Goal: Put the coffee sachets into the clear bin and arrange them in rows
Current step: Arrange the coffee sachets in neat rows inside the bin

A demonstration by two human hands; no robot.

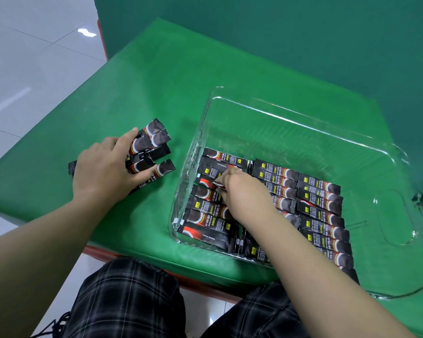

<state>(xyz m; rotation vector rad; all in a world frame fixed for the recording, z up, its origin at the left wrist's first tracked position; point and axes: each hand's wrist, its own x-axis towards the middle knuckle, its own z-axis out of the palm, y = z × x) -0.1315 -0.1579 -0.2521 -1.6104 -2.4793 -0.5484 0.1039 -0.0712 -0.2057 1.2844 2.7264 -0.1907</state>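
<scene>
A clear plastic bin (327, 123) stands on the green table, right of centre. Black and red coffee sachets (320, 198) lie flat in rows across its near half. My right hand (244, 193) reaches down into the bin's left row, fingertips pinching the end of one sachet (209, 182) there. Left of the bin, a small pile of loose sachets (154, 142) lies on the table. My left hand (108, 169) lies over that pile, fingers curled round several of them.
The green cloth-covered table (156, 76) has a red edge at the near side and far left corner. A green wall rises behind it. White floor tiles (22, 57) show to the left. My legs in plaid trousers (132, 301) are below the table edge.
</scene>
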